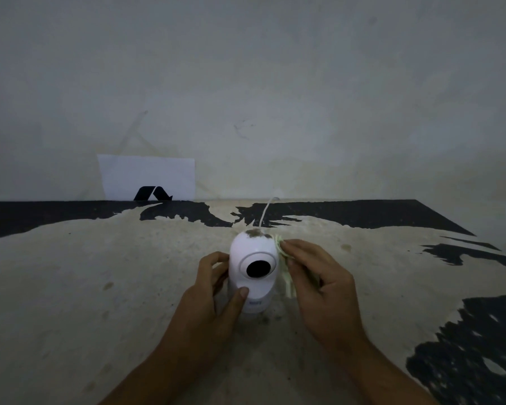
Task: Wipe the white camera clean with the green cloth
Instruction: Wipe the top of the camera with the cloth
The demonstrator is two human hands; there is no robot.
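A white camera with a round black lens stands upright on the worn table, with a brown dirt patch on its top. My left hand grips its left side and base, thumb on the front below the lens. My right hand presses a pale green cloth against the camera's right side. Most of the cloth is hidden under my fingers; a strip hangs down beside the camera.
A white cable runs from behind the camera toward the wall. A white card with a black logo leans against the wall at the back left. The table's far right corner and right edge are dark.
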